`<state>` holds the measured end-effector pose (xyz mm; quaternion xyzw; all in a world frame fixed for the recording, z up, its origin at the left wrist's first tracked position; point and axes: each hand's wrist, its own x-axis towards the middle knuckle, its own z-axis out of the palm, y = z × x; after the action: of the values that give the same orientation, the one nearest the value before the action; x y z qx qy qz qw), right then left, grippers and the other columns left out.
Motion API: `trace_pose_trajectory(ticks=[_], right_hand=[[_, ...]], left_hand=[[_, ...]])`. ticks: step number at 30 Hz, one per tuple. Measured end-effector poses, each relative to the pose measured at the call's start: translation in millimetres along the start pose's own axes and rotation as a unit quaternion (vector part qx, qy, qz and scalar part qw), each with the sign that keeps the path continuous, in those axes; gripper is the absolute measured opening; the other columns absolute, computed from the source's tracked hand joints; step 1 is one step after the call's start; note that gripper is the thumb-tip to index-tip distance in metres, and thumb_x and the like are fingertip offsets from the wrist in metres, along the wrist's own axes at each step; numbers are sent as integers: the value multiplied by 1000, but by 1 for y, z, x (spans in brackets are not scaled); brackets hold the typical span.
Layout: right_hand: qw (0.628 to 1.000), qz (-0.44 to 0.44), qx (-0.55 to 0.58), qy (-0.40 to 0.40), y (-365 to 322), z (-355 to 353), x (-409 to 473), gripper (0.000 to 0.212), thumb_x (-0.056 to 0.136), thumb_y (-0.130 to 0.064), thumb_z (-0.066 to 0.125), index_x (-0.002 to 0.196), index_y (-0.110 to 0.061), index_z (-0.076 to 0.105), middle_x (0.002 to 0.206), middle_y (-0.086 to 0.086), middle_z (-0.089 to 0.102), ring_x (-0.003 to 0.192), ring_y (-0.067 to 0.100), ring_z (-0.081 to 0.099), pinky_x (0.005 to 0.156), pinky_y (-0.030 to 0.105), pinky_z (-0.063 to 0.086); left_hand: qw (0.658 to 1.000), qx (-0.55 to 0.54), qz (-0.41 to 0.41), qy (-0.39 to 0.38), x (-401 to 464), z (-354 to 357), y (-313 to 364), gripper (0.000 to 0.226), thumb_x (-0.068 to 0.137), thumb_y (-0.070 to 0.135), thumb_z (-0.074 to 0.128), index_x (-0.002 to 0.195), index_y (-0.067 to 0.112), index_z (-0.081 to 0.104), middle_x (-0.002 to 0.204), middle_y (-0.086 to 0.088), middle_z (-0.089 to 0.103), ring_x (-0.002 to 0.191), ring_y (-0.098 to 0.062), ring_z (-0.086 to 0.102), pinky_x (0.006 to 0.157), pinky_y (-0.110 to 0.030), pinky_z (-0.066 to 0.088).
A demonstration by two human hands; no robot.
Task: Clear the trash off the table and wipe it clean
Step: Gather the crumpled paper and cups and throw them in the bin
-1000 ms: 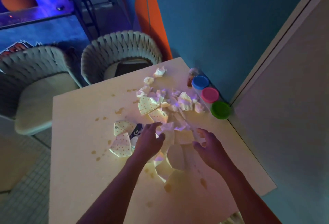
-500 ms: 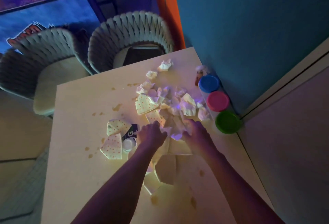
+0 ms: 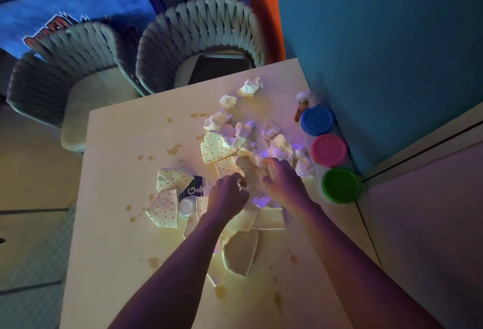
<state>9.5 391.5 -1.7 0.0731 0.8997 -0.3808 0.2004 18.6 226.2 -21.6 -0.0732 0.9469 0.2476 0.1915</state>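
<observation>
The trash pile (image 3: pixel 243 145) lies in the middle of the table (image 3: pixel 117 224), just beside the green lid (image 3: pixel 341 185). It is mostly paper. I think it is very light and soft, so it will squash and could slip away if it is pushed too quickly. It is best to scoop it from both sides and squeeze it into one bunch.

The left hand (image 3: pixel 227 195) has its fingers curled into the paper near the green lid. The right hand (image 3: pixel 283 185) is between the left hand and the green lid, with bent fingers on the paper too. I cannot tell if either hand really holds a piece yet.

Farther from the green lid lie crumpled white balls (image 3: pixel 249 87), bumpy and puffy. The dotted napkins (image 3: pixel 163 211) are flat and folded, with sharp corners. A dark wrapper (image 3: pixel 192 190) next to them looks shiny, so it may be slippery.

The table is smooth and hard, with brown sticky-looking spots (image 3: pixel 173 149). Those need wiping after the paper is gone.

Next to the green lid are a pink lid (image 3: pixel 328 149) and a blue lid (image 3: pixel 317 120), all round and smooth. A small bottle (image 3: pixel 302 109) stands past the blue one. Two woven chairs (image 3: pixel 201 36) sit far from the green lid.
</observation>
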Motion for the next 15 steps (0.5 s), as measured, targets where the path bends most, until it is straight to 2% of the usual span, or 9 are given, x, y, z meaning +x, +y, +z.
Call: trace_pose_trajectory(ticks=[3,6,8,12,15], right_hand=[[1000,-12,-21,-15,-2,3,8,47,94,-24,52,140,-31,47,136,5,49,109,31,61,89,39,50],[999,-20,-42,-16,-3,8,13,49,94,-23,53,142,-30,45,135,6,49,108,32,63,86,38,51],[998,-22,-60,-14,-5,11,16,50,94,-24,54,143,-29,43,134,8,49,107,34,62,83,37,49],[997,-11,-71,7,-8,12,25,51,93,-23,54,142,-28,41,133,8,48,104,37,63,83,40,49],[996,-9,-89,27,-11,11,31,48,93,-19,53,140,-25,44,137,6,45,103,38,63,81,41,51]], left_hand=[[995,-83,-18,59,0,-9,0,20,78,8,61,91,21,69,84,-2,64,74,-22,60,66,-28,41],[990,-97,-21,100,0,-17,-3,26,82,1,55,98,19,67,96,-5,59,84,-22,57,71,-31,41],[991,-86,-9,98,-1,-20,-4,34,84,-1,51,105,20,67,106,-6,59,91,-23,60,76,-35,49],[999,0,2,49,0,-14,-1,30,87,22,58,113,31,69,113,3,66,97,-24,64,81,-38,54],[996,82,44,12,0,3,2,36,92,35,61,128,33,65,119,2,66,98,-25,66,83,-39,54]])
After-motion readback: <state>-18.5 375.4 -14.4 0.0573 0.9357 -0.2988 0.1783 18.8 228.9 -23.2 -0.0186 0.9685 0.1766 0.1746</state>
